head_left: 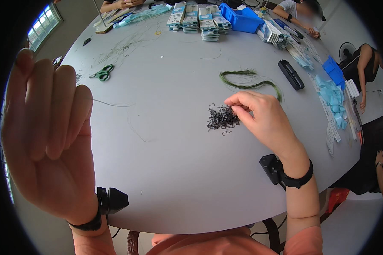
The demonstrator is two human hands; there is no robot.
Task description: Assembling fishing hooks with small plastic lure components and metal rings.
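Note:
My left hand (51, 114) is raised close to the camera at the left, its fingers curled toward the palm. A thin line (112, 103) runs out from beside its curled fingers over the table; exactly where the fingers grip it is hidden. My right hand (261, 117) pinches with thumb and forefinger at the upper right edge of a heap of small black fish hooks (221, 119). A hook between those fingertips is too small to make out clearly. Just beyond this hand lies a curved bundle of green line (242, 80).
Green-handled scissors (103, 73) lie at the left. Stacks of packets (207, 25) and a blue bin (241, 19) stand at the far side. A black case (291, 75) rests at the right, near light-blue bags (332, 97). Other people sit around the table.

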